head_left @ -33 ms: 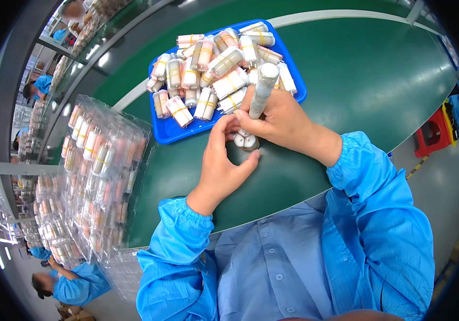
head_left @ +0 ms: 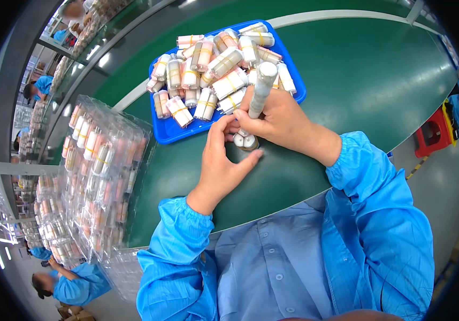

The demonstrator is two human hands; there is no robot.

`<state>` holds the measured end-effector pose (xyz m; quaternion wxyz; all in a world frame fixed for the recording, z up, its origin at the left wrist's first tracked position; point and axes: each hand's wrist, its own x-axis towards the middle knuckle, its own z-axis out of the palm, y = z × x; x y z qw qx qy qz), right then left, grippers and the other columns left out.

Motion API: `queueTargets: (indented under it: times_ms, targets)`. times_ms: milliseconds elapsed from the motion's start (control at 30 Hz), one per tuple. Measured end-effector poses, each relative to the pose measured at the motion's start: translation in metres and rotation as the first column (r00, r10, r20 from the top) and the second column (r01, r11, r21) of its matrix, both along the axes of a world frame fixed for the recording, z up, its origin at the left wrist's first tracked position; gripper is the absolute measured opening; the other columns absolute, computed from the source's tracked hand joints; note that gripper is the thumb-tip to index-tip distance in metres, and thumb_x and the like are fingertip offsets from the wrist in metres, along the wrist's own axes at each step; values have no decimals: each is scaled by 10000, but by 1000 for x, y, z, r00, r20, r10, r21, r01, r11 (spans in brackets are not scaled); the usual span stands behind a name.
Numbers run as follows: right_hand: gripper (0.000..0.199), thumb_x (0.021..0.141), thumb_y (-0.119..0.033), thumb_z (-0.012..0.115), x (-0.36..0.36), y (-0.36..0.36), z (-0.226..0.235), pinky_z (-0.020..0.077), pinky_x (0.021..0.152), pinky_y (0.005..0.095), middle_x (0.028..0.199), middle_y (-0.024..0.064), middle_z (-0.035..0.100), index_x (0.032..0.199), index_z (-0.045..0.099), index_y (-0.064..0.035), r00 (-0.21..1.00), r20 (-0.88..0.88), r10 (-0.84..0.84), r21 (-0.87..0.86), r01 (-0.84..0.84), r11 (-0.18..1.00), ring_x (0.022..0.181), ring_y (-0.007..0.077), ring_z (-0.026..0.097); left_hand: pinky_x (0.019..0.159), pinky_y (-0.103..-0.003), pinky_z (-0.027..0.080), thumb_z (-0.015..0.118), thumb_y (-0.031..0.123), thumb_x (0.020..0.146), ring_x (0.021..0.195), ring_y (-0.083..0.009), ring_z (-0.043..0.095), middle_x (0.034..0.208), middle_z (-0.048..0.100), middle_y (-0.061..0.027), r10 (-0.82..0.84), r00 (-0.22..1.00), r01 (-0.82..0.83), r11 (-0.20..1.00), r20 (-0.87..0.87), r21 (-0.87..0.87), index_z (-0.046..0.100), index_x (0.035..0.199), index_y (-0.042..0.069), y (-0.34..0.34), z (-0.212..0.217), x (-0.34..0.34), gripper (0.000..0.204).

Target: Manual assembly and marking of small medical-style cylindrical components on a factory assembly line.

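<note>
Wrapped rod (head_left: pixel 263 85) leans in right hand (head_left: pixel 287 119), fingers (head_left: pixel 254 125) curled

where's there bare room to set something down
The widest bare patch of green table lies right of the blue tray, beyond the right hand. A smaller one lies between the clear plastic trays and left hand. Crowded: the blue tray, heaped with banded bundles; the clear plastic trays, full of cylinders; between the hands, a cylinder cluster.

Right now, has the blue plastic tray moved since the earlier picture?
No: the blue plastic tray shows no clear shift in any direction against the white stripe on the green tabletop.
</note>
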<state>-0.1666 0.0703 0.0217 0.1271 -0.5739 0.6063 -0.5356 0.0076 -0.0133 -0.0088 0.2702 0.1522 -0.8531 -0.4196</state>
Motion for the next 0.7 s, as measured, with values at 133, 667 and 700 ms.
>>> queueTargets:
  times_ms: [133, 667, 700]
  targets:
    - [149, 928, -154, 680, -5, -5, -5, 512, 605, 349, 733, 84, 682, 893, 658, -11, 969, 246, 10, -68, 7, 998, 663, 173, 661, 881, -361, 531, 821, 88, 810, 986, -250, 653, 1114, 638, -129, 67, 997, -61, 990, -45, 126, 573, 1240, 12, -1, -1, 0, 502]
    - [222, 920, -158, 693, -1, -2, 1, 458, 551, 309, 635, 48, 625, 757, 636, -19, 963, 266, -49, -44, 62, 997, 581, 131, 584, 996, -438, 463, 728, 112, 902, 1155, -363, 573, 1284, 589, -203, 630, 770, -473, 456, -101, -754, 596, 1270, -13, -19, 38, 75, 411]
    - [217, 918, -157, 693, -2, -3, 1, 457, 550, 309, 635, 50, 624, 761, 639, -18, 962, 270, -47, -34, 58, 998, 580, 135, 585, 1001, -442, 453, 727, 107, 899, 1155, -376, 567, 1285, 587, -203, 591, 797, -419, 390, -126, -820, 606, 1258, -12, -13, 45, 66, 398]
